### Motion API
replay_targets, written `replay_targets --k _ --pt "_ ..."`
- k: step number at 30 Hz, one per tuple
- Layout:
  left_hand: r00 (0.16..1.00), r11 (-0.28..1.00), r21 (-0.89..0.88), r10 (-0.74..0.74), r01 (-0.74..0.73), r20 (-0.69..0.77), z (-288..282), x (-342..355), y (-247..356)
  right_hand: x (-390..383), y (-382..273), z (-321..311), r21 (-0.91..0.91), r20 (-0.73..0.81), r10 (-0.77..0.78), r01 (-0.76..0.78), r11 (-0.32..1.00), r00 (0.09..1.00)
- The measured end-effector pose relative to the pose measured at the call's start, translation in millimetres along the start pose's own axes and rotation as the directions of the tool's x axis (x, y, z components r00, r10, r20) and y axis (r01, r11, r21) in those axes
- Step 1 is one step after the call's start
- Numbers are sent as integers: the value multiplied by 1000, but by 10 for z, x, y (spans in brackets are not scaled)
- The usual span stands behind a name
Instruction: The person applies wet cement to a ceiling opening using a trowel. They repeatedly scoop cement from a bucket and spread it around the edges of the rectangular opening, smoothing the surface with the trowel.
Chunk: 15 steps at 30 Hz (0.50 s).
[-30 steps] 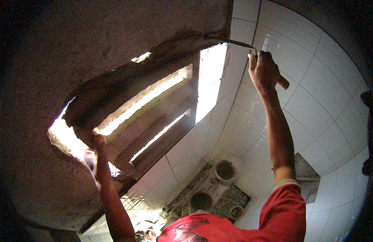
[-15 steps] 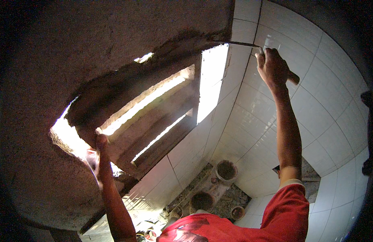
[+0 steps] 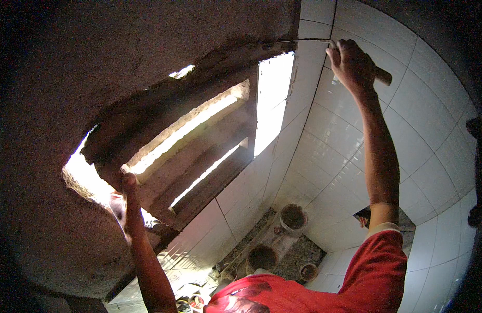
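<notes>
My right hand (image 3: 351, 65) is wrapped round the wooden handle of a trowel (image 3: 384, 76), up near the tiled corner. The trowel's thin blade shows nearly edge-on and points left, its tip at the dark mortar (image 3: 241, 51) along the top of a slatted concrete vent (image 3: 209, 125). I cannot tell whether the tip touches it. At the vent's lower left end, my left hand (image 3: 125, 206) grips the edge, with the thumb against a slat and the other fingers partly lost in glare. Bright light comes through the gaps between the slats.
Rough grey plaster (image 3: 163, 31) surrounds the vent, and white tiles (image 3: 345, 135) cover the walls at the right. Below stand a bucket (image 3: 293, 218), a dark round container (image 3: 262, 257) and a small bowl (image 3: 308, 272). Another person's hand (image 3: 364, 219) shows partly behind my right arm.
My right hand has moved up with the trowel, and the blade now sits higher above the vent. My left hand keeps its place on the vent's edge.
</notes>
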State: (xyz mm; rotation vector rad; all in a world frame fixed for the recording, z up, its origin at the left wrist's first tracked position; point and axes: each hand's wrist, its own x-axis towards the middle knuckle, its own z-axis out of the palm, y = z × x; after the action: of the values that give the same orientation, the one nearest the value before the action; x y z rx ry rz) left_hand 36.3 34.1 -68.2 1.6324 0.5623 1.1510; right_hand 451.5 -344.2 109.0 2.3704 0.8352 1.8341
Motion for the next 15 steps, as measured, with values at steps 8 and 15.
replay_targets --k 8,15 --pt "997 997 43 63 -62 -36 -43 -138 -40 -25 273 22 -28 51 -12 13 1000 999" --pt "932 891 362 338 -273 -131 -68 -339 78 138 292 309 -215 280 175 -116 970 944"
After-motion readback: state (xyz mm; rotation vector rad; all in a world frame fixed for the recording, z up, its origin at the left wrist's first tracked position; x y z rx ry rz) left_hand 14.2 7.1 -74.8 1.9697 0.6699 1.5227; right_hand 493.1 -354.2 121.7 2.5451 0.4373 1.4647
